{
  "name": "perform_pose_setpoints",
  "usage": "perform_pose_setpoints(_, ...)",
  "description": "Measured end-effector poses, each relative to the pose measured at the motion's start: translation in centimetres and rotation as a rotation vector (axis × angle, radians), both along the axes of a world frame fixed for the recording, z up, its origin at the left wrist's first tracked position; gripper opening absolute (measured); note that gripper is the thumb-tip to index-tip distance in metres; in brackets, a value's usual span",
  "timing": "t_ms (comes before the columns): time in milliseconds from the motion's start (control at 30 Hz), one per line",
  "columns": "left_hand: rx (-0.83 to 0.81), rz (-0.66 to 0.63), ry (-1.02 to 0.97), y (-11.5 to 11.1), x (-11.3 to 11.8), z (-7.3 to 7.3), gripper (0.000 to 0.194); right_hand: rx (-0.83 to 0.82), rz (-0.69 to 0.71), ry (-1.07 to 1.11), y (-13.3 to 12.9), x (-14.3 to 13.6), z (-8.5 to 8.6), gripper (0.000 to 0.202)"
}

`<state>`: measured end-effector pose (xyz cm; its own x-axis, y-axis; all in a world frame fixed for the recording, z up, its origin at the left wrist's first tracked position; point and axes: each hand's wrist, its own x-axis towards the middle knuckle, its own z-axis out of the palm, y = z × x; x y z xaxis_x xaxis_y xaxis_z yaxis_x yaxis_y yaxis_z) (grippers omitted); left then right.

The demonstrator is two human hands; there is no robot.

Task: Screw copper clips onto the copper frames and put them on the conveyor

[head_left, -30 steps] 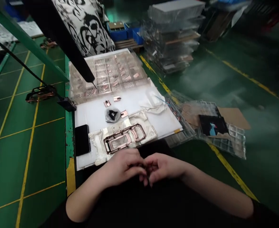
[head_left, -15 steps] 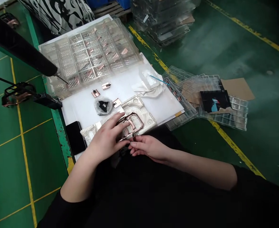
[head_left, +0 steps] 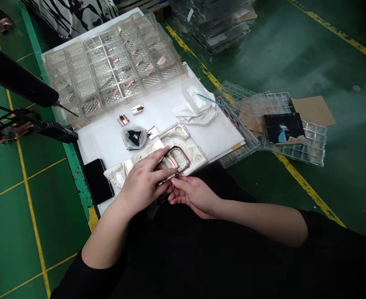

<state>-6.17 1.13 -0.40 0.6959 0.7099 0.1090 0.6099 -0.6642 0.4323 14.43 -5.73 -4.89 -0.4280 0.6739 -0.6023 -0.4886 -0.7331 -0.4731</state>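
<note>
A copper-coloured metal frame (head_left: 187, 162) with rounded corners lies on a worn white foam block (head_left: 183, 129). My left hand (head_left: 143, 178) reaches over the frame's left side, fingers across it and thumb at its near edge, holding it. At that same near edge my right hand (head_left: 195, 194) is closed in a pinch beside the left thumb. Whatever its fingertips hold is hidden. Behind the block, a small copper plate (head_left: 153, 132) lies by a clear bag of tiny black parts (head_left: 134, 137). Two more copper plates, one left (head_left: 123, 120) and one right (head_left: 137, 109), lie farther back.
A clear compartment tray (head_left: 114, 66) with copper pieces fills the table's far side. A phone (head_left: 98, 181) lies left; a dark electric screwdriver (head_left: 20, 77) hangs above. A white cloth (head_left: 197, 114) with a blue stick (head_left: 210, 99) is at right. Empty trays (head_left: 313, 143) lie on the floor.
A small dark-and-copper strip that stood up between my hands is now mostly covered. My left fingers have shifted right over the frame, and the right fingertips have closed in. The view has shifted slightly.
</note>
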Motion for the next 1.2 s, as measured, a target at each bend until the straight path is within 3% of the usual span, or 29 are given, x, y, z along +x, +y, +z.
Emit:
perform_pose_setpoints(233, -0.057, -0.006, 0.116, 0.1, 0.0, 0.2, 0.041, -0.024, -0.012, 0.012, -0.4, 0.3, 0.4, 0.058)
perform_pose_setpoints(367, -0.129, -0.013, 0.156, 0.3, 0.0, 0.7, 0.064, 0.046, 0.087, -0.084, -0.3, 0.0, 0.0, 0.065)
perform_pose_setpoints(533, -0.157, -0.021, 0.152, 0.3, -0.1, 0.6, 0.069, 0.203, 0.17, -0.257, 0.2, -1.2, -1.3, 0.073)
perform_pose_setpoints(633, -0.211, -0.057, 0.12, 0.7, -1.0, 1.0, 0.082, 0.293, 0.327, -0.312, 0.1, -0.2, -0.8, 0.078)
perform_pose_setpoints(700, -0.275, -0.095, 0.03, 1.6, -1.9, 1.5, 0.087, 0.423, 0.45, -0.405, 0.4, 1.5, 0.9, 0.075)
perform_pose_setpoints(767, -0.277, 0.002, -0.02, 3.1, -2.7, 1.8, 0.067, 0.707, 0.495, -0.645, 1.9, 3.3, 3.6, 0.07)
perform_pose_setpoints(833, -0.183, 0.295, 0.095, 5.3, -3.1, 1.8, 0.04, 1.044, 0.427, -0.899, 5.1, 4.2, 6.8, 0.07)
perform_pose_setpoints(867, -0.114, 0.486, 0.249, 6.5, -3.1, 1.6, 0.037, 1.159, 0.371, -0.965, 7.3, 4.0, 8.4, 0.071)
perform_pose_setpoints(900, -0.086, 0.595, 0.335, 7.7, -3.0, 1.3, 0.039, 1.258, 0.301, -1.004, 9.8, 3.4, 10.0, 0.073)
perform_pose_setpoints(1000, -0.105, 0.66, 0.452, 10.6, -2.5, 0.0, 0.026, 1.514, 0.064, -1.015, 17.6, -1.0, 14.5, 0.076)
perform_pose_setpoints(1067, -0.133, 0.663, 0.494, 11.5, -2.1, -0.8, 0.026, 1.557, -0.021, -0.871, 22.1, -5.1, 17.0, 0.079)
perform_pose_setpoints(1133, -0.143, 0.674, 0.512, 11.7, -2.1, -1.5, 0.03, 1.49, 0.021, -0.653, 25.2, -9.0, 19.0, 0.085)
perform_pose_setpoints(1200, -0.138, 0.688, 0.51, 11.4, -2.2, -1.9, 0.031, 1.392, 0.199, -0.418, 26.6, -12.0, 20.5, 0.088)
